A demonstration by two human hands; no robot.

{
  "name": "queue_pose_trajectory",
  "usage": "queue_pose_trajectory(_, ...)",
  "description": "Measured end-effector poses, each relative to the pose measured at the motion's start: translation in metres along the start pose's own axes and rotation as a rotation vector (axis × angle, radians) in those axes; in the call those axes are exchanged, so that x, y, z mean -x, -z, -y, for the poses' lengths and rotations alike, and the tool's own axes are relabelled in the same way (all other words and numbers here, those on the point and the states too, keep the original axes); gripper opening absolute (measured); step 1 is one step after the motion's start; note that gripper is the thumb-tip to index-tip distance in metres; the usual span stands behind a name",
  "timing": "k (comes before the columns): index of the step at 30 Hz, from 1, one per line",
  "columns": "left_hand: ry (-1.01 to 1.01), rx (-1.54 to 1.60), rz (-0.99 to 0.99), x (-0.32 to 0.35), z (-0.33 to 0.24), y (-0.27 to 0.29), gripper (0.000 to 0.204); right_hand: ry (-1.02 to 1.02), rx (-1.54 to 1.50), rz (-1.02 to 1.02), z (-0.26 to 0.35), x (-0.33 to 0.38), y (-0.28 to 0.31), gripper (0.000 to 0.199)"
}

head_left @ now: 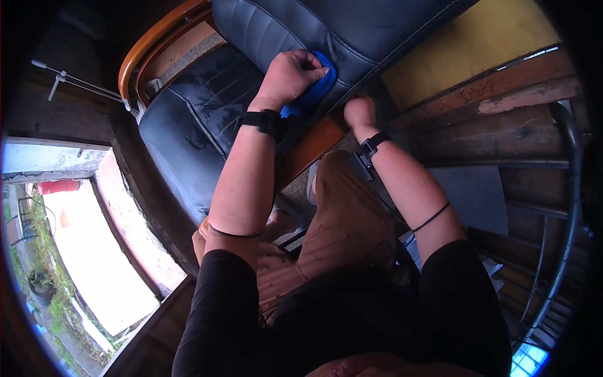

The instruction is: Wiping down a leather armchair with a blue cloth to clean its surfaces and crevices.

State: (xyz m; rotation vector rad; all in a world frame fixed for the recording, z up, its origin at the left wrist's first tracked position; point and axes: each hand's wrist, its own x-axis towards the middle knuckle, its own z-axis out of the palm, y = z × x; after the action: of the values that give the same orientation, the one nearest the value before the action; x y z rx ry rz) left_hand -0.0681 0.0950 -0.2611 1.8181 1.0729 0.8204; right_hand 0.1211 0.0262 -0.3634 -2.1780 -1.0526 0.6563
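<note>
A dark leather-look sofa chair with stitched seams stands in front of me, its seat cushion [213, 94] marked with wet-looking patches. My left hand [292, 75] pinches a bright blue cloth [319, 85] and presses it to the lower part of the padded backrest [370, 31]. Part of the cloth hangs below the hand, partly hidden by the wrist. My right hand [360, 112] is at the backrest's lower side edge, next to the orange-brown wooden frame [314, 149]. Its fingers are mostly hidden behind that edge, so their grip does not show.
A curved wooden armrest [141, 56] rises at the far left of the chair. White rods [81, 81] stand beyond it. At left, a bright doorway [94, 251] opens outside. Metal rails [568, 188] and a yellowish board [471, 50] are on the right. My bent legs [345, 220] are below.
</note>
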Motion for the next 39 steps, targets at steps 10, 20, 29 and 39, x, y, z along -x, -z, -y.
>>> queue_pose_trajectory(10,-0.084,0.052,-0.062,-0.006,0.015,-0.004,0.022,0.012,0.023,0.006,-0.001,-0.001,0.000,0.033)
queue_pose_trajectory(20,-0.054,-0.058,-0.103,-0.002,0.005,-0.006,0.019,0.023,0.027,-0.013,-0.005,-0.002,-0.002,0.033)
queue_pose_trajectory(29,-0.073,-0.087,-0.137,-0.002,0.009,-0.006,0.019,0.008,-0.042,-0.021,0.004,0.004,0.000,0.032)
queue_pose_trajectory(39,-0.066,0.264,-0.083,-0.003,0.011,-0.003,0.017,-0.008,-0.053,-0.001,-0.002,0.001,-0.001,0.031)
